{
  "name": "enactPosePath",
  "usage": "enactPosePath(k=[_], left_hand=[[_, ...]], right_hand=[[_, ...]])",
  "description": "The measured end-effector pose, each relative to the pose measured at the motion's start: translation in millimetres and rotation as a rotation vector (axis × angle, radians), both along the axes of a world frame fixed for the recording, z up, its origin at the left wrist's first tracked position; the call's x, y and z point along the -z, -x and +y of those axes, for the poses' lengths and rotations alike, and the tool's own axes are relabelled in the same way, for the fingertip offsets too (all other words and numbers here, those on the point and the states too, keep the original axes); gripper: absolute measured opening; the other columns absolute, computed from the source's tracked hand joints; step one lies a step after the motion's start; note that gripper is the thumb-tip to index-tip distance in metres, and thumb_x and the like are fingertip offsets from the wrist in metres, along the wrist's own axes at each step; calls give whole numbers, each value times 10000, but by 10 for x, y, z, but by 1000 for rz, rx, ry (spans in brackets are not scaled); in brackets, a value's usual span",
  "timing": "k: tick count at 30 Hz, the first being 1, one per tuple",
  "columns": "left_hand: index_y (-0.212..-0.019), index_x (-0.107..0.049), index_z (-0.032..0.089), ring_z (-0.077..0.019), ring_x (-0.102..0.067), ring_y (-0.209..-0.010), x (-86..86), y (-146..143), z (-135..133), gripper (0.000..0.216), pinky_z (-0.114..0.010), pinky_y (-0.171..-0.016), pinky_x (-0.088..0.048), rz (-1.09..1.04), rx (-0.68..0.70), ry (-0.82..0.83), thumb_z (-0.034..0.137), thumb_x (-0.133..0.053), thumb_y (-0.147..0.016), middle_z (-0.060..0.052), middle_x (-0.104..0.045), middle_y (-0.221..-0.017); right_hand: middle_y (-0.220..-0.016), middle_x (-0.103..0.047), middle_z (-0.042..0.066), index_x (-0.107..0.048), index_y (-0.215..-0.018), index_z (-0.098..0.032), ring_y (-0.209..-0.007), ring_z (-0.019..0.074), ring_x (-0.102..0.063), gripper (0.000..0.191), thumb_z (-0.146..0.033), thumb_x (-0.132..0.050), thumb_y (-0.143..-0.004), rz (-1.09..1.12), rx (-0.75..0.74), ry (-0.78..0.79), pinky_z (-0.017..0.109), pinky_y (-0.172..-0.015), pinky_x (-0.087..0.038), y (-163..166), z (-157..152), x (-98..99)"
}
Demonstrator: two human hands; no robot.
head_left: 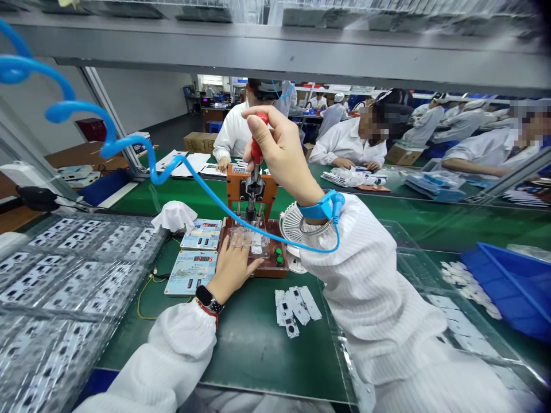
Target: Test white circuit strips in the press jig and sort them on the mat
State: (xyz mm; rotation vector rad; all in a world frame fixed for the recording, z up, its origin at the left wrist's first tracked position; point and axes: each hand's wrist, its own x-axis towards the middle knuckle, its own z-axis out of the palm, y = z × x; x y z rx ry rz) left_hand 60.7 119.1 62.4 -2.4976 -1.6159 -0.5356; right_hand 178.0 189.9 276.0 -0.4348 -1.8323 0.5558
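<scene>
My right hand (275,146) is wrapped round the red handle (257,150) of a lever on a bench press with an orange frame (272,192). A blue wrist strap (321,207) with a coiled cord is on that wrist. My left hand (232,267) lies with its fingers stretched out on the clear plate (258,241) at the press's base; its fingertips are partly hidden there. Two green buttons (279,256) sit on the base's right side. In front of the press several thin white printed panels (297,307) lie loosely piled on the green mat.
Trays of white parts (64,275) fill the left side. Two display boxes (191,272) stand beside the press, a small fan (293,226) behind it. A blue bin (512,287) is at right. The coiled blue cord (150,155) crosses in front. People in white work opposite.
</scene>
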Motion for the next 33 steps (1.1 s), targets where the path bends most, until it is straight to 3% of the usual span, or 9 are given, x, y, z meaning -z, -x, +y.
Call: enactPosePath(k=[6,15,19,23,28,33], left_hand=[[-1390,-385,27,-336,-392,-1315,-16,-164,2,600,-503,-1108,-246,39,32,61,451,-369,-965,-208,-455,-1397],[-1369,-440,61,-374,-375,-1320,-15,-215,172,618,-549,-1089,-268,14,48,179,509,-324,-959,-197,-427,-1421],[-1414,-374,71,-358,-383,-1319,-20,-197,182,590,-557,-1095,-257,17,74,144,455,-333,-968,-184,-467,-1394],[-1422,-348,43,-357,-357,-1335,-59,-199,145,619,-547,-1094,-266,42,59,145,460,-347,-965,-186,-407,-1436],[-1397,-361,0,-314,-262,-1390,-23,-309,-51,634,-492,-1139,-212,68,156,76,458,-380,-960,-204,-345,-1467],[-1410,-341,53,-281,-242,-1402,-49,-351,-487,600,-462,-1130,-255,6,410,70,465,-325,-974,-174,-330,-1485]], right_hand=[[-532,-551,-62,-523,-986,-245,-464,113,-588,469,-681,-459,-826,7,18,23,212,-438,-479,5,-26,-13],[-535,-545,-68,-511,-996,-239,-477,115,-597,453,-660,-452,-839,-10,2,29,222,-466,-489,-6,-41,-25],[-506,-508,-82,-504,-975,-214,-438,94,-561,407,-603,-476,-858,30,-41,0,201,-428,-463,-3,-64,-28],[-505,-496,-88,-498,-967,-227,-433,88,-547,354,-570,-475,-881,25,-22,5,197,-426,-459,5,-79,-32],[-524,-510,-69,-500,-977,-245,-448,116,-553,346,-578,-468,-890,14,-2,-18,231,-442,-465,5,-98,-19],[-691,-582,-17,-514,-1015,-254,-624,143,-621,333,-554,-396,-932,-66,134,-104,272,-624,-519,-25,-275,138]])
